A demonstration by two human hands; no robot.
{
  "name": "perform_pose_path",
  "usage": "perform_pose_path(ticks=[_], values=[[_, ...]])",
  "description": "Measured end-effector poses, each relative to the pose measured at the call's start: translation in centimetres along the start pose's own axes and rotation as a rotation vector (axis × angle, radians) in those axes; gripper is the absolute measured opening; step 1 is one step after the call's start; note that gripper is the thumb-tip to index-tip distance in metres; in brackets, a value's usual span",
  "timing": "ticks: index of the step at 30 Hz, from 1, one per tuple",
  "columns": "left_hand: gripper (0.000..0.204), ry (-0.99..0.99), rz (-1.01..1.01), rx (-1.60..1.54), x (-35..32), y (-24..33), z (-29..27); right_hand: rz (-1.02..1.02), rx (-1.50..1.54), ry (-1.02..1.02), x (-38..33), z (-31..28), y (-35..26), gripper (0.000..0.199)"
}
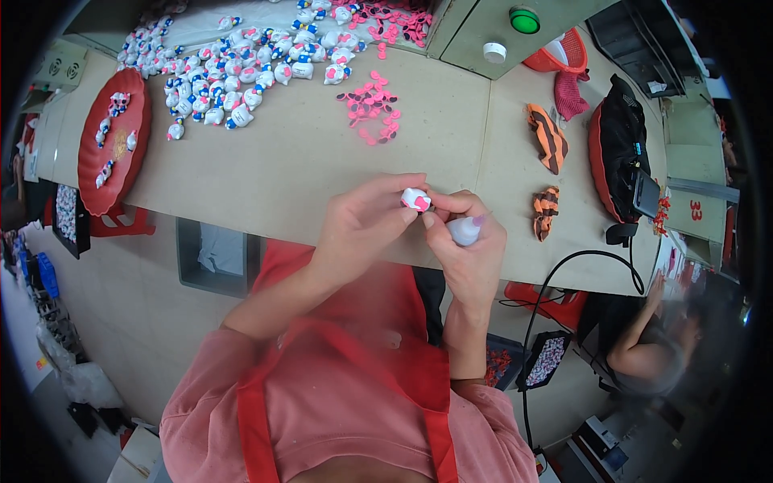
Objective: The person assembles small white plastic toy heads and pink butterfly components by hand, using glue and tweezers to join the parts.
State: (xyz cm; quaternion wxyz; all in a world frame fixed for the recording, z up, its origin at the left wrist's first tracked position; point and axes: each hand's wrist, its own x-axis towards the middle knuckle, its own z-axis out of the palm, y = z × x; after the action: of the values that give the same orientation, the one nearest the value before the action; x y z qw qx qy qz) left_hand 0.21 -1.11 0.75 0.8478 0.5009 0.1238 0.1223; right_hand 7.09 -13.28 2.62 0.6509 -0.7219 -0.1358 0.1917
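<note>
My left hand (358, 217) pinches a small white figurine (415, 198) with pink patches between thumb and fingers, above the front part of the table. Close against it on the right, my right hand (475, 262) has its fingers wrapped round a small whitish squeeze bottle (464, 232) with a purple tip. The thumb and forefinger of that hand reach to the figurine's side; whether they grip some tiny part there is hidden. Beyond my hands lie loose pink and dark pieces (372, 106). Farther left spreads a heap of white, blue and pink figurines (233, 76).
A red scalloped tray (90, 153) with several figurines stands at the table's left. On the right are orange-and-brown striped cloths (547, 138), a black-and-red bag (616, 153) and a black cable (555, 278). A green-buttoned cabinet (475, 36) borders the back. Another person (656, 346) sits at right.
</note>
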Motion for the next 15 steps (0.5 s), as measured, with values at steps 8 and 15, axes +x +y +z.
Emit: perform_pose_path(ticks=[8,15], values=[[0.032,-0.074,0.044,-0.039,-0.13,-0.09,-0.50,0.079,0.040,-0.008,-0.33,-0.06,-0.36,0.023],[0.031,-0.077,0.065,-0.050,-0.18,-0.27,-0.63,0.060,0.034,-0.020,-0.32,-0.09,-0.35,0.021]])
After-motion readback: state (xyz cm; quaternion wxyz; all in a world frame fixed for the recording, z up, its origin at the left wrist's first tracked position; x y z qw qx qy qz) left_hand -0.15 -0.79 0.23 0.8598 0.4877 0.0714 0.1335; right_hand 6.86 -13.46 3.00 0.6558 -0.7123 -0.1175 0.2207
